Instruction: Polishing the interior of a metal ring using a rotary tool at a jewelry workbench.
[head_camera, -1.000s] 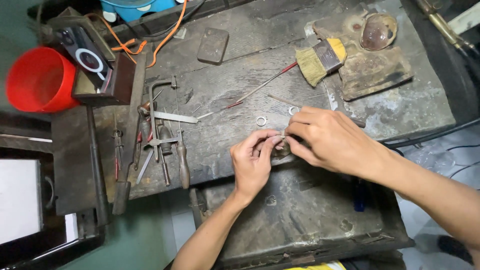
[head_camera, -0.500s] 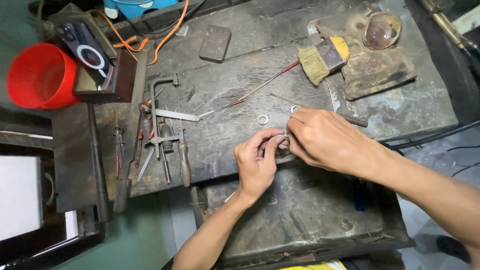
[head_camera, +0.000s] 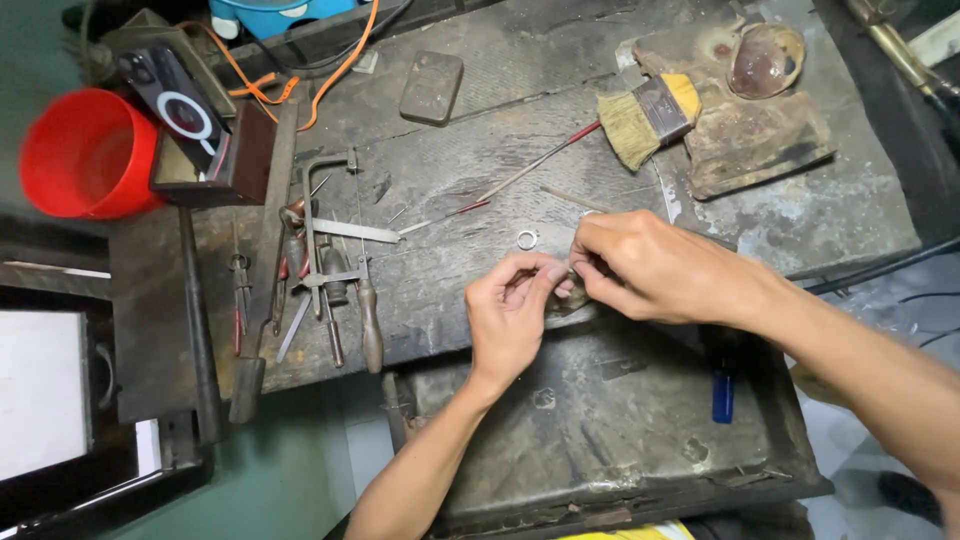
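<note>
Nearest, at lower centre, the dark metal pull-out tray (head_camera: 600, 450) lies under both forearms. Just above its far edge the left hand (head_camera: 512, 318) and right hand (head_camera: 650, 265) meet fingertip to fingertip, pinched together on a small metal piece too hidden to identify; fine fitting work seems in hand, and the next move likely calls for a steady, precise grip. Beyond them a small silver ring (head_camera: 527, 239) lies on the worn grey bench (head_camera: 480, 130). Compared with a second ago, both hands have crept slightly upward; the ring lies unmoved.
</note>
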